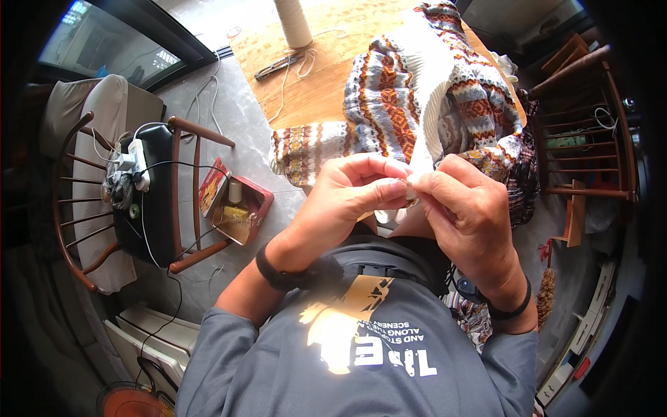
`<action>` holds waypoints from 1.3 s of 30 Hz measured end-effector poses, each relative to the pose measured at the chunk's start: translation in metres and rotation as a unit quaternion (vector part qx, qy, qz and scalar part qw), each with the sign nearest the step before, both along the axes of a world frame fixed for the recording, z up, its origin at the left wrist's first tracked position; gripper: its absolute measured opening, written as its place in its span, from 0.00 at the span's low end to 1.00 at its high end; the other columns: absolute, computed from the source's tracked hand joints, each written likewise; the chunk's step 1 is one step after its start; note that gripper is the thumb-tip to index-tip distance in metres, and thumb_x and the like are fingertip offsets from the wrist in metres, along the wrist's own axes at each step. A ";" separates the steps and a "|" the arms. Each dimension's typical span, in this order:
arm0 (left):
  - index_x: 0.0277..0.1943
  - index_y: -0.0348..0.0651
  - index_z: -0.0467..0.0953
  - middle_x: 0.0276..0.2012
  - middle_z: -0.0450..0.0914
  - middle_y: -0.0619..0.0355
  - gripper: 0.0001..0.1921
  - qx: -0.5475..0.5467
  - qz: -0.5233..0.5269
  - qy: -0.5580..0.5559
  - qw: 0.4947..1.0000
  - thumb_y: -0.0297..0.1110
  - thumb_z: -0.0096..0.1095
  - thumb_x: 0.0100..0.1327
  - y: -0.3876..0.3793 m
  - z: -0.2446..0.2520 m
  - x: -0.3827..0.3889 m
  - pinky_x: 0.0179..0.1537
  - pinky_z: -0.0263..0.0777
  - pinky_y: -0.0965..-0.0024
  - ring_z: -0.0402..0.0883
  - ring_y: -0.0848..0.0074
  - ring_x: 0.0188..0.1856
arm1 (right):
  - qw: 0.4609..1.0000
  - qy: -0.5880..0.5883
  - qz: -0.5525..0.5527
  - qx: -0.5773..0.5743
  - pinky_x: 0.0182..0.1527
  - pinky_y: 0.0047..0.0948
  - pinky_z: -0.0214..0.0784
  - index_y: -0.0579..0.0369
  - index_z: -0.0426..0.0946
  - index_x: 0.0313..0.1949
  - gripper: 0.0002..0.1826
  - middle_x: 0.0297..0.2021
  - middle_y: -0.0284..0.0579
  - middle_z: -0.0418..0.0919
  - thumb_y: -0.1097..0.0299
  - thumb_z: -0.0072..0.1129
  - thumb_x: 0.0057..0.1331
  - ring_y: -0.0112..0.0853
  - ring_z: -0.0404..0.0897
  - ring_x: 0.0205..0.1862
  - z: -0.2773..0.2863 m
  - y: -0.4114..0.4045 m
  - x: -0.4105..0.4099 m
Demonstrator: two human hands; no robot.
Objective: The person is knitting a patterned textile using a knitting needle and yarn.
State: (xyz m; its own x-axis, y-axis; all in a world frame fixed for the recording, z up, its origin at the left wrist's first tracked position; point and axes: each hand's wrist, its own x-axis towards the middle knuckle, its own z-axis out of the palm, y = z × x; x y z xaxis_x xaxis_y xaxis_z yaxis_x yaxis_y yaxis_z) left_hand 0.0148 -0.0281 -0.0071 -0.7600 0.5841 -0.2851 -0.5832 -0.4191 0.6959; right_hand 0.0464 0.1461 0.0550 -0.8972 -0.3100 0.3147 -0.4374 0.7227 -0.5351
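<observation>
My left hand [354, 190] and my right hand [464, 208] meet in front of my waist, fingertips nearly touching. Between their thumbs and forefingers they pinch a small pale thing [410, 191], mostly covered; I cannot tell whether it is thread or knit edge. Just beyond lies a patterned knitted cardigan [388, 99] in grey, white, rust and yellow. Its white ribbed band [431, 122] runs down to behind my fingers. One sleeve [318, 148] stretches to the left over the table's near edge.
The wooden table [323, 78] bears a cone of cream yarn [293, 23] and thread snips [276, 66], with loose yarn nearby. Left, a chair [151, 193] holds a power strip [138, 161] with trailing cords. An open red tin [255, 213] holds thread spools. A wooden rack [583, 146] stands right.
</observation>
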 end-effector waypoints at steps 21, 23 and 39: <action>0.44 0.33 0.77 0.39 0.81 0.56 0.10 0.015 -0.021 0.013 1.000 0.27 0.63 0.62 -0.002 -0.004 0.001 0.44 0.76 0.77 0.80 0.80 0.39 | 0.999 -0.026 -0.007 -0.033 0.28 0.36 0.69 0.58 0.75 0.30 0.06 0.26 0.45 0.73 0.81 0.58 0.52 0.43 0.76 0.27 0.003 -0.002 0.000; 0.44 0.33 0.77 0.39 0.81 0.56 0.10 0.019 -0.020 0.013 1.000 0.27 0.63 0.62 -0.002 -0.004 0.001 0.44 0.76 0.77 0.80 0.80 0.39 | 0.999 -0.026 -0.007 -0.028 0.27 0.36 0.68 0.58 0.75 0.30 0.06 0.26 0.45 0.72 0.81 0.58 0.52 0.43 0.76 0.27 0.003 -0.002 0.000; 0.42 0.34 0.78 0.34 0.81 0.59 0.10 -0.025 -0.018 0.047 0.998 0.29 0.66 0.60 -0.001 0.002 0.001 0.38 0.74 0.80 0.78 0.83 0.34 | 1.000 -0.011 0.002 -0.029 0.25 0.35 0.68 0.57 0.77 0.31 0.08 0.24 0.45 0.73 0.81 0.59 0.51 0.42 0.76 0.24 0.008 -0.002 0.002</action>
